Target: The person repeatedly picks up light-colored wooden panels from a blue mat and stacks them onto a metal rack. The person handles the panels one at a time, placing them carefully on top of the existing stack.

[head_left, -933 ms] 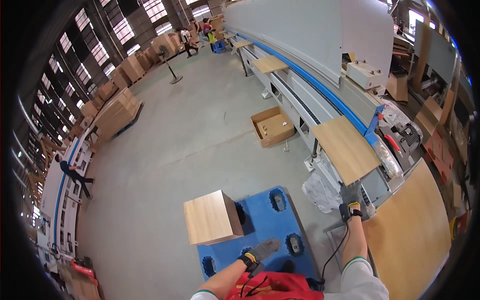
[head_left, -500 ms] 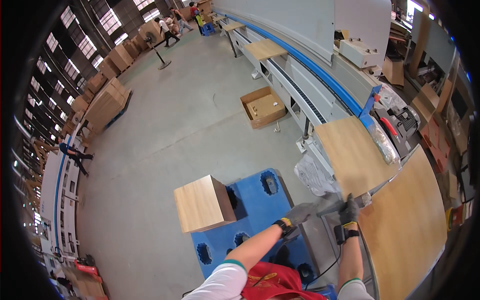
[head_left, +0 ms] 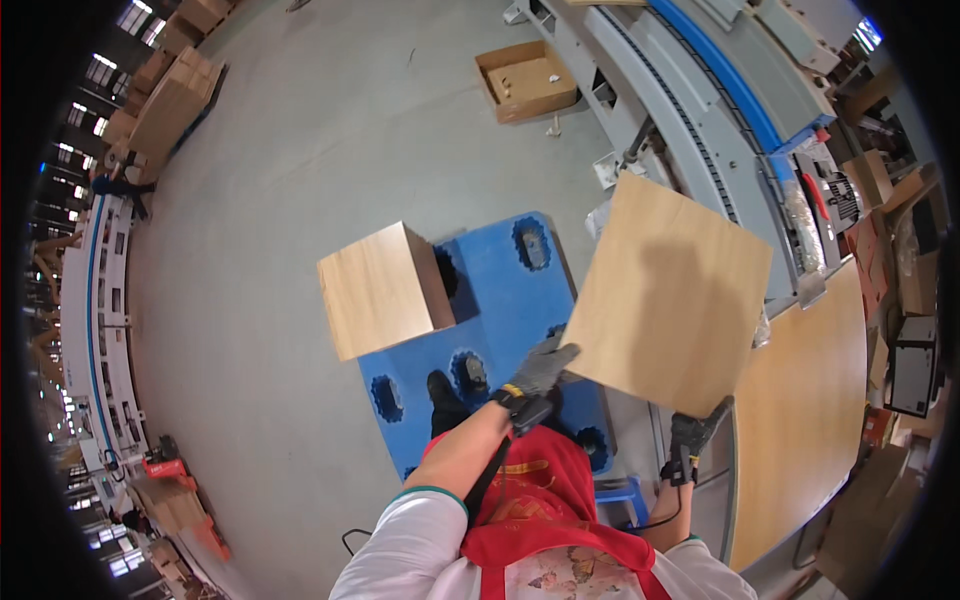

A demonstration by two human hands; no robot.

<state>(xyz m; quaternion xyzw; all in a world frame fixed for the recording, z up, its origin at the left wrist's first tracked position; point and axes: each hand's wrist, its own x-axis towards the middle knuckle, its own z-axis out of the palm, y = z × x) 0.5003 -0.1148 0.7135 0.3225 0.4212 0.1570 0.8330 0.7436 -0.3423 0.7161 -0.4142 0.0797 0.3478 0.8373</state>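
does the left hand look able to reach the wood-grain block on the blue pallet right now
Probably not: the left hand holds the wood-grain panel, though the way to the wood-grain block looks clear.

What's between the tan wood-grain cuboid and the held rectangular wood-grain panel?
Head view: recessed blue plastic pallet, then a thin grey floor strip before the panel.

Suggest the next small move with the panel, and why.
Probably ease the wooden panel left toward the wood-toned block: the left hand grips its near-left corner, the right hand is at the near-right one, and the block, similar in colour, sits on the blue pallet.
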